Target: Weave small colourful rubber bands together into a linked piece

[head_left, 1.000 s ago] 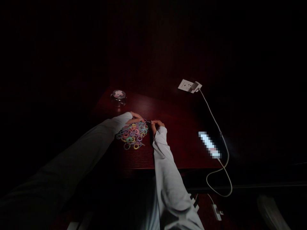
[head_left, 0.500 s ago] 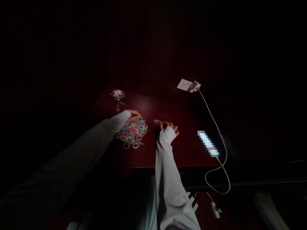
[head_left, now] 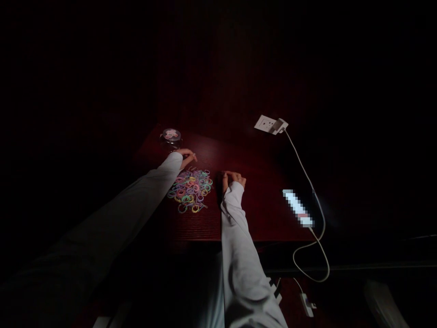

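Observation:
A pile of small hair ties [head_left: 191, 189] in pink, yellow, green and purple lies on the dark red table [head_left: 198, 228]. Just beyond its far edge is my left hand [head_left: 186, 157], thumb and fingers closed together at the tips. Whatever they may hold is too small and dark to make out. My right hand [head_left: 234, 179] is to the right of the pile, apart from it, with its fingers curled down near the tabletop. Its fingertips are partly hidden, and I cannot see what is in them. Behind my left hand stands a clear jar [head_left: 171, 141] with a decorated lid.
A lit phone [head_left: 297, 208] lies at the table's right side, joined by a white cable [head_left: 300, 157] to a charger [head_left: 280, 125] in the wall socket [head_left: 264, 124]. The cable loops past the table's front right corner. Below is a white power strip [head_left: 306, 304]. The surroundings are very dark.
My left hand has drawn away from the pile toward the jar. My right hand has turned and shifted slightly left, and the small pink bundle by its fingertips no longer shows.

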The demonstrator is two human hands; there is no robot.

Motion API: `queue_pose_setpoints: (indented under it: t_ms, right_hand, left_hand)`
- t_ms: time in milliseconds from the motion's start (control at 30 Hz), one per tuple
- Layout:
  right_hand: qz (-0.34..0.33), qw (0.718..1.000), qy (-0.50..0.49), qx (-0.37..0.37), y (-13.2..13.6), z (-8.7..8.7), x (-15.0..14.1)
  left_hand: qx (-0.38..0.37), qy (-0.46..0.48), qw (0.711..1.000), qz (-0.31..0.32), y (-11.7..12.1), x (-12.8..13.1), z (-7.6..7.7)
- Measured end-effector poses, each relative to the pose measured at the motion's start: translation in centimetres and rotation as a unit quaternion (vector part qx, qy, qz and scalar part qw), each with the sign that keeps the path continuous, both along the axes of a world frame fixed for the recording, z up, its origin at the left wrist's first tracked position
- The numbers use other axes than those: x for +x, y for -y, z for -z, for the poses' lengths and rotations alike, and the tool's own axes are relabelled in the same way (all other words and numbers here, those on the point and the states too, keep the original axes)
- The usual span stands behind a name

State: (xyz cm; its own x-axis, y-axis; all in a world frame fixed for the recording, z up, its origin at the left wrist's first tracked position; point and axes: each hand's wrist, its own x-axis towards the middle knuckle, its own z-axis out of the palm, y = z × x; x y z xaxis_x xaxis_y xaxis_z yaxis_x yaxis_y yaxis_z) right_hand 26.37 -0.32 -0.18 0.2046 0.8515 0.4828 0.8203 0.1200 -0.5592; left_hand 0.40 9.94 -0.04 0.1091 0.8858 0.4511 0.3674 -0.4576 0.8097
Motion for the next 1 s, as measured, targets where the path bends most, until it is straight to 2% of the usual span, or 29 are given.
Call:
queue_pose_setpoints:
  t_ms: [133,200,300,633,833,1000]
  right_hand:
    - [-0.149,0.987,0.055,-0.002,0.7,-0.1,-1.0]
    - [-0.21,0.974,0.081,-0.017,1.1,-0.3,-1.5]
    - [-0.259,0.961,0.089,-0.048,1.3,-0.6,-2.1]
    - [-0.267,0.955,-0.081,-0.101,0.7,-1.2,-3.1]
    - [-0.207,0.957,-0.198,-0.036,-0.2,-0.9,-3.0]
    - [-0.203,0.944,-0.258,-0.02,-0.8,-0.8,-3.6]
  left_hand:
    - [-0.01,0.039,0.997,-0.065,-0.1,-0.2,0.0]
    - [-0.014,0.054,0.996,-0.07,-0.1,-0.1,-0.1]
    - [-0.022,0.055,0.996,-0.067,0.0,0.0,-0.2]
    - [-0.019,0.014,0.998,-0.052,0.3,0.0,-0.2]
    - [-0.02,-0.011,0.999,-0.045,0.3,0.0,-0.1]
    - [-0.019,-0.023,1.0,-0.007,0.3,0.0,-0.2]
